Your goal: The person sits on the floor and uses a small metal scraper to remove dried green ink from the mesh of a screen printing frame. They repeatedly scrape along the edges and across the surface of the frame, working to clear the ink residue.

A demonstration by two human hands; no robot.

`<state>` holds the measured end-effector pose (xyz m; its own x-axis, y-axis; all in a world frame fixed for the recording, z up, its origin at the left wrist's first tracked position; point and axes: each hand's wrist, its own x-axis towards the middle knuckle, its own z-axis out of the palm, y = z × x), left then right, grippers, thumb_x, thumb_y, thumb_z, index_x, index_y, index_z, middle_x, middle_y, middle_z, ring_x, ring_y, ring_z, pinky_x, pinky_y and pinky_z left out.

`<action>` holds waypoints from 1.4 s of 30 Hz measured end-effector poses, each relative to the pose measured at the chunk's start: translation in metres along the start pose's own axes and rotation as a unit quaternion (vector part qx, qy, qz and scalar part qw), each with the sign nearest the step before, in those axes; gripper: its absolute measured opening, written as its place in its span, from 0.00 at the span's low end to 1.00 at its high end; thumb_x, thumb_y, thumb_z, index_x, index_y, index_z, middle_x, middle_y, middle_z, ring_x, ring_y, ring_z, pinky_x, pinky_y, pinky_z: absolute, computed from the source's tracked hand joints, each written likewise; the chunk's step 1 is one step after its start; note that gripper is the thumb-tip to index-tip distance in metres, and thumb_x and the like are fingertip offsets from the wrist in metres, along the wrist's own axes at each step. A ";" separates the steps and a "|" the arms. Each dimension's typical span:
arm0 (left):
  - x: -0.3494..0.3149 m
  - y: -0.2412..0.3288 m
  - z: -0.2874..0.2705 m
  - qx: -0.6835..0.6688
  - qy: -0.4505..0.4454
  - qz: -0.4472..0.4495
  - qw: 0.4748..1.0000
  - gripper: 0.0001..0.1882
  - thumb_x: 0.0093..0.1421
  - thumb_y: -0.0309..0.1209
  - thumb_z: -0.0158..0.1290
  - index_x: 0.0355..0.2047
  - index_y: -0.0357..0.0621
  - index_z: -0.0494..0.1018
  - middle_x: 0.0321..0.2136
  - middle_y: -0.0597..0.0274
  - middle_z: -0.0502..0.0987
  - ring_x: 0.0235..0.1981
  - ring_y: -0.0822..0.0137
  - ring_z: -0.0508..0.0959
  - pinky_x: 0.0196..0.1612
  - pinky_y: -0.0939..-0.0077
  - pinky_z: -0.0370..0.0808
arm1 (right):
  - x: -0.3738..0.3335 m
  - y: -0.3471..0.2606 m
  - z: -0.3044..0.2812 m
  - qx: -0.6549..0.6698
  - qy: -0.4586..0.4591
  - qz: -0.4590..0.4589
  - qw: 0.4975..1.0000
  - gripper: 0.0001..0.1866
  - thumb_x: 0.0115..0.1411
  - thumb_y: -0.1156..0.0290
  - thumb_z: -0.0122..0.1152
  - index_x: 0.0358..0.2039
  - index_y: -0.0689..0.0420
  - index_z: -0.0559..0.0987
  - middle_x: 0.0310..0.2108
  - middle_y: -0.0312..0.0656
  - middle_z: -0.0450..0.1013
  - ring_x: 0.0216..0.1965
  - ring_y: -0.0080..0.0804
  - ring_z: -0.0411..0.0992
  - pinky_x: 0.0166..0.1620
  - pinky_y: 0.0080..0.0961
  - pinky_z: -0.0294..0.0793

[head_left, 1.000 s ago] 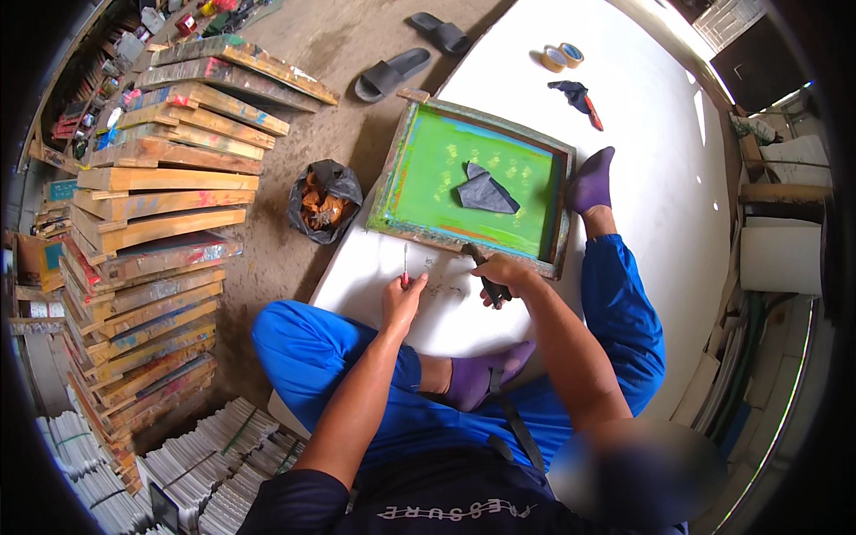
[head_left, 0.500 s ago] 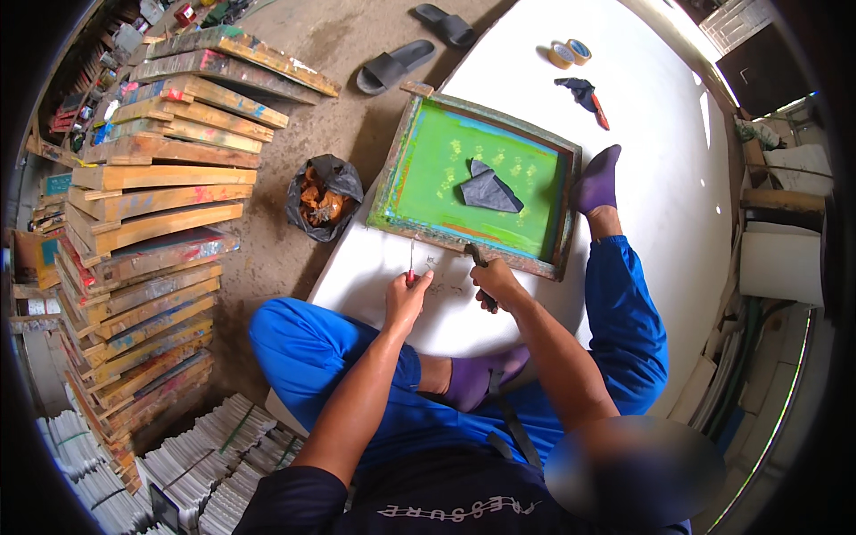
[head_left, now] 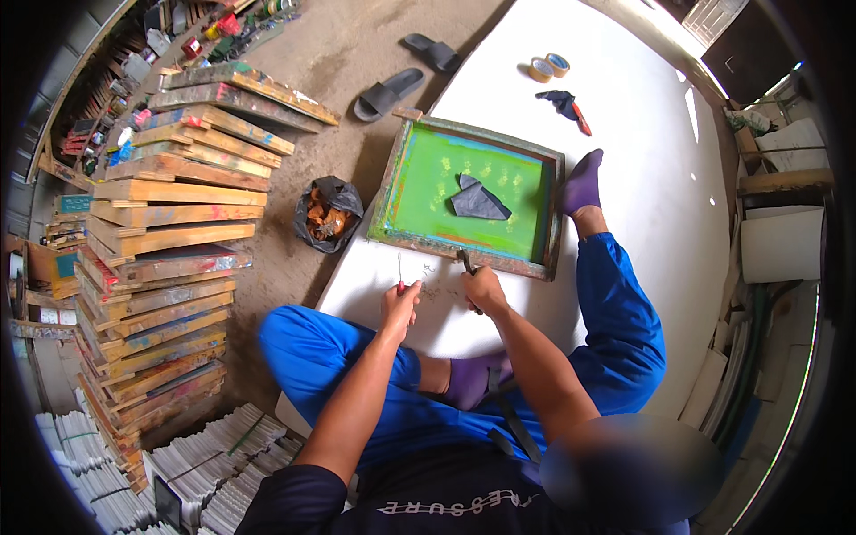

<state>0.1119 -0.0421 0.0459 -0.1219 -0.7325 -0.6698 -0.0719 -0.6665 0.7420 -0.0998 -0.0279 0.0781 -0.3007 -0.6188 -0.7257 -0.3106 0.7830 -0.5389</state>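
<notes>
My left hand (head_left: 399, 308) is closed round the red handle of a screwdriver (head_left: 400, 269), its thin metal shaft pointing up toward the frame's near edge. My right hand (head_left: 485, 292) grips a dark hammer (head_left: 465, 261), whose head lies close to that same edge. In front of both hands a wooden screen-printing frame (head_left: 465, 252) rests on the white tabletop, its mesh green with pale yellow flower marks. A dark folded cloth (head_left: 480, 200) lies on the mesh. Whether the hammer touches the wood I cannot tell.
Left of the table stands a tall stack of wooden frames (head_left: 178, 215). A black bag (head_left: 328, 214) with brown scraps sits on the floor beside the frame. Tape rolls (head_left: 549, 67) and a red-handled tool (head_left: 581, 120) lie farther back. Black sandals (head_left: 390, 94) rest on the floor.
The whole view has shifted slightly. My left hand has drawn the screwdriver a little back from the frame's edge. The hammer stays in my right hand; the cloth remains on the mesh.
</notes>
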 end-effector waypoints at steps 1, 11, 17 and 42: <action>0.000 -0.002 0.001 -0.004 0.001 0.001 1.000 0.18 0.62 0.44 0.60 0.32 0.40 0.72 0.24 0.65 0.72 0.10 0.77 0.64 0.10 0.78 0.59 | 0.006 0.009 0.003 -0.017 0.040 -0.023 0.999 0.22 0.63 0.60 0.51 0.28 0.71 0.78 0.23 0.55 0.77 0.21 0.43 0.78 0.27 0.38 0.78; -0.016 -0.015 -0.018 -0.004 0.029 0.012 0.999 0.16 0.62 0.42 0.60 0.31 0.41 0.73 0.22 0.66 0.72 0.10 0.76 0.65 0.10 0.78 0.60 | 0.001 0.012 0.025 -0.082 0.140 -0.022 0.987 0.22 0.63 0.56 0.52 0.42 0.64 0.82 0.40 0.59 0.80 0.44 0.56 0.79 0.49 0.46 0.77; -0.011 -0.017 -0.014 -0.008 0.022 0.020 1.000 0.16 0.62 0.43 0.60 0.31 0.41 0.73 0.22 0.66 0.72 0.09 0.76 0.65 0.10 0.78 0.60 | -0.015 0.012 0.037 -0.078 0.202 -0.037 0.976 0.21 0.62 0.57 0.51 0.39 0.63 0.81 0.39 0.60 0.79 0.44 0.60 0.78 0.50 0.48 0.76; 0.019 -0.023 -0.002 -0.147 -0.020 -0.036 0.988 0.11 0.63 0.37 0.60 0.36 0.44 0.75 0.26 0.67 0.74 0.11 0.77 0.67 0.12 0.78 0.62 | -0.032 0.037 0.049 0.169 -0.267 -0.076 0.946 0.17 0.57 0.68 0.66 0.45 0.63 0.79 0.27 0.41 0.77 0.22 0.29 0.76 0.27 0.25 0.77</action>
<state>0.1136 -0.0406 0.0159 -0.1656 -0.6797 -0.7146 0.2081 -0.7323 0.6484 -0.0576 0.0239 0.0606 0.2509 -0.6763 -0.6926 0.0201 0.7190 -0.6947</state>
